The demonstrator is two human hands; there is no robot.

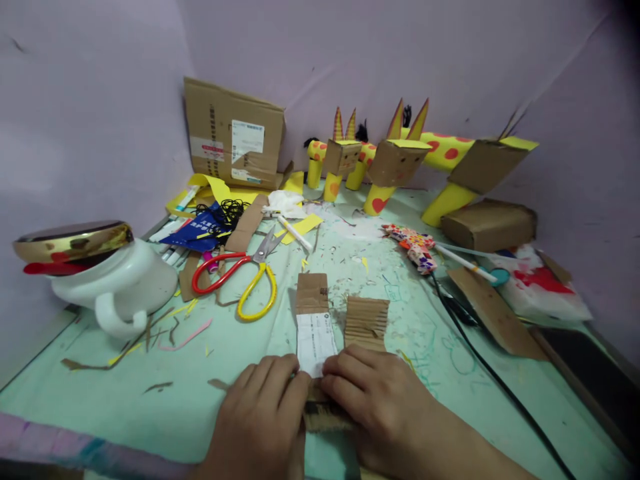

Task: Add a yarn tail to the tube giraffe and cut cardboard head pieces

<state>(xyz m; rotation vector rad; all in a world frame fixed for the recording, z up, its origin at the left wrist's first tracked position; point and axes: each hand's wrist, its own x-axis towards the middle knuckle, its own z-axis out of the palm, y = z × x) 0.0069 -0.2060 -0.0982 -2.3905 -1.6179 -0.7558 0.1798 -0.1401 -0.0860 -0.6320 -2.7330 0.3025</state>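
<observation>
Near the front of the table, a cut cardboard piece lies between my hands, with a white printed label on one strip. My left hand has its fingers curled over the left edge of this piece. From the other side my right hand presses bent fingers on it, close to the left fingertips. A corrugated flap sticks out beyond the right knuckles; whether it joins the labelled strip is hidden. Scissors with one red and one yellow handle lie spread apart beyond my left hand.
Several yellow cardboard animals with box heads stand at the back. At left is a white mug with a gold-rimmed lid. A glue gun trails a black cable rightward, near a phone. A cardboard box panel leans behind scraps.
</observation>
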